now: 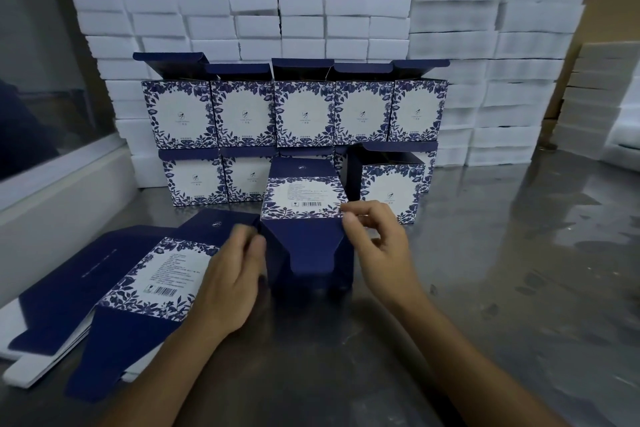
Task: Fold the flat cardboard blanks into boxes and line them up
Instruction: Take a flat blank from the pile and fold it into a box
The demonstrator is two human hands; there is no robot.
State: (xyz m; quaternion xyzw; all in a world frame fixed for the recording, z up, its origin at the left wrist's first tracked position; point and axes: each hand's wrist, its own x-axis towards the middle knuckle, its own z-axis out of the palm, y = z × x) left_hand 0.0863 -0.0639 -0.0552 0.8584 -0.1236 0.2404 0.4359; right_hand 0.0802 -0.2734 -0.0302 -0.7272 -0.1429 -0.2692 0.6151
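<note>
Your left hand (231, 279) and right hand (375, 246) sit low centre: the left lies nearly flat against the box (306, 236) side, the right pinches its upper right corner. The box stands mid-frame on the table (502, 270), bottom flap hanging. It looks light and creasable, so hold edges, not panels. Blanks (114, 291) lie lower left. Finished boxes (294, 114), stacked behind, stand lid-open; their contents aren't visible.
</note>
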